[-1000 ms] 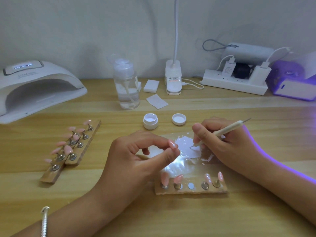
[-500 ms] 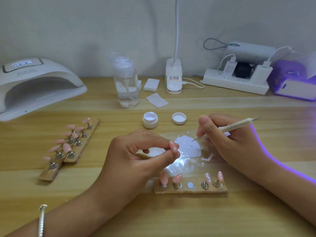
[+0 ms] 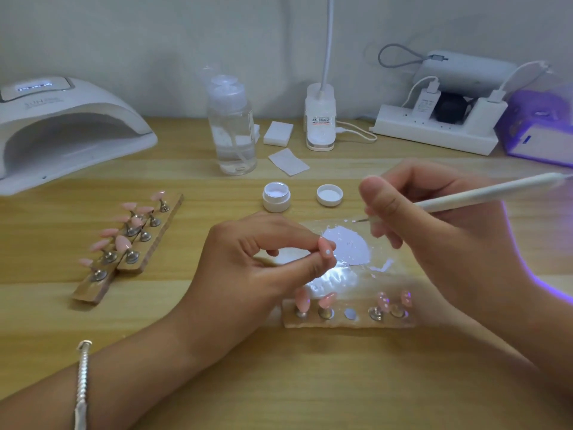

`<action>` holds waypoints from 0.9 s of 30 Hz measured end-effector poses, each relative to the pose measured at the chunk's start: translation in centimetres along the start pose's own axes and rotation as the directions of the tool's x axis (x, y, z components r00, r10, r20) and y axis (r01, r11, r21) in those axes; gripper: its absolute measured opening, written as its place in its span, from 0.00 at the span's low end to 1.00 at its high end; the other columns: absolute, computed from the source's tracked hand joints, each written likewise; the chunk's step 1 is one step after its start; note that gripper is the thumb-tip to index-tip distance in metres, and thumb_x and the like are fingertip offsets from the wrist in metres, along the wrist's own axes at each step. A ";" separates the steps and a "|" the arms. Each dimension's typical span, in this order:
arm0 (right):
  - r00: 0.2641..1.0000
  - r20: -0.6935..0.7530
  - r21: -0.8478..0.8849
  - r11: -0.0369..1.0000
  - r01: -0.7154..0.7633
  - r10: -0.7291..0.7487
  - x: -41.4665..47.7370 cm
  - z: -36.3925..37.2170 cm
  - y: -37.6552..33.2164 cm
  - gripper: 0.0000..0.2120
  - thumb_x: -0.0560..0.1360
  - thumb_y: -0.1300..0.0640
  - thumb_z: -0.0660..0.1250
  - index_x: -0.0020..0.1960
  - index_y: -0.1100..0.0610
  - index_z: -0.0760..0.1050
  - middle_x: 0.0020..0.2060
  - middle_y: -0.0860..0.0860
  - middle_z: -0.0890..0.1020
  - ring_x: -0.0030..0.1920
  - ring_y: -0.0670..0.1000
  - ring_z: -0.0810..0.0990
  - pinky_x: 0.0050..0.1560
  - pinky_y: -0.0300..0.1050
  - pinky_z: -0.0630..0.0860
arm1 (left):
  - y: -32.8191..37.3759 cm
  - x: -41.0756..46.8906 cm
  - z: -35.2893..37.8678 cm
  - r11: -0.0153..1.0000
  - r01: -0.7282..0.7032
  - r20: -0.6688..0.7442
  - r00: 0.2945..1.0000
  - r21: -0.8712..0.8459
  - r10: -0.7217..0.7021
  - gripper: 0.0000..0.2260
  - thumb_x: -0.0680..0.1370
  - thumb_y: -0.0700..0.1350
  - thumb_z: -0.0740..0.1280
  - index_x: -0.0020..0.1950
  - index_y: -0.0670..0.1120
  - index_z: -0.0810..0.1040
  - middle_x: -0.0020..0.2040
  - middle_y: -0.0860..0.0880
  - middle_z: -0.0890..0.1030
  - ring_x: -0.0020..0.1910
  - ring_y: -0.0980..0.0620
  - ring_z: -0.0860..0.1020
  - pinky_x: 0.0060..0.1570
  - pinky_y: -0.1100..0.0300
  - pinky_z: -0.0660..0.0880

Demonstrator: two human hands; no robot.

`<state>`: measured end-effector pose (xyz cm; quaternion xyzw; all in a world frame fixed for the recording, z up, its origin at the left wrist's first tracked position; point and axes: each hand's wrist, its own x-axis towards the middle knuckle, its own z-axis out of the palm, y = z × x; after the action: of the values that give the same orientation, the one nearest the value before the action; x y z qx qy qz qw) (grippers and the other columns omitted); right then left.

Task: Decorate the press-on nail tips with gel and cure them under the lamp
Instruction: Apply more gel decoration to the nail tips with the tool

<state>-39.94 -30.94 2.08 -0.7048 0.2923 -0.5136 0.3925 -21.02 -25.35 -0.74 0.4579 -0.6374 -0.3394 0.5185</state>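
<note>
1. L hand (image 3: 248,268) pinched one pink nail tip (image 3: 326,247) betw thumb & forefinger, right at the left edge of the gel patch (image 3: 347,246). One white dot sat on the tip.
2. R hand (image 3: 434,237) gripped the dotting pen (image 3: 483,193) pencil-style, shaft slanting away to the right. The fine point hovered over the patch's far edge. Couldn't tell if it touched gel.
3. Hands were apart, each clamped on its own item.
4. Key relation: the tip lay left of and nearer than the pen point, close but not touching. The next dab prob needs a short near-left stroke by the R hand.
5. Holder strip (image 3: 347,321) sat on the patch's near side, middle magnet bare.
6. Curing lamp (image 3: 62,128) stood well left of the patch.
</note>
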 end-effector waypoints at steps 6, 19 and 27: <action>0.999 0.036 0.063 0.998 -0.032 0.030 -0.7 1.2 -0.9 0.16 0.75 0.47 0.68 0.34 0.56 0.78 0.25 0.49 0.77 0.27 0.53 0.76 0.28 0.46 0.72 | 0.4 0.0 0.2 1.000 0.020 0.007 1.000 -0.020 -0.020 0.02 0.71 0.42 0.78 0.43 0.46 0.88 0.43 0.51 0.84 0.26 0.48 0.78 0.35 0.42 0.80; 0.997 0.072 0.001 1.000 0.008 -0.008 -0.8 1.7 -1.0 0.16 0.78 0.53 0.62 0.34 0.59 0.75 0.27 0.46 0.78 0.27 0.48 0.79 0.30 0.38 0.75 | 0.5 0.1 0.2 0.996 -0.078 0.043 0.996 -0.033 0.079 0.06 0.71 0.41 0.76 0.45 0.41 0.87 0.41 0.48 0.85 0.39 0.47 0.81 0.24 0.60 0.77; 0.997 0.080 -0.006 1.000 0.022 -0.021 -0.9 1.7 -0.8 0.16 0.80 0.56 0.65 0.35 0.60 0.75 0.27 0.45 0.78 0.27 0.45 0.78 0.31 0.35 0.74 | 0.6 0.3 0.2 0.995 -0.099 0.044 0.994 0.007 0.098 0.05 0.71 0.41 0.76 0.45 0.42 0.87 0.40 0.49 0.85 0.39 0.48 0.81 0.25 0.60 0.77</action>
<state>-38.62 -29.41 2.04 -0.7292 0.2704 -0.4882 0.3960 -21.34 -25.40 -0.16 0.4207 -0.6719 -0.3204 0.5185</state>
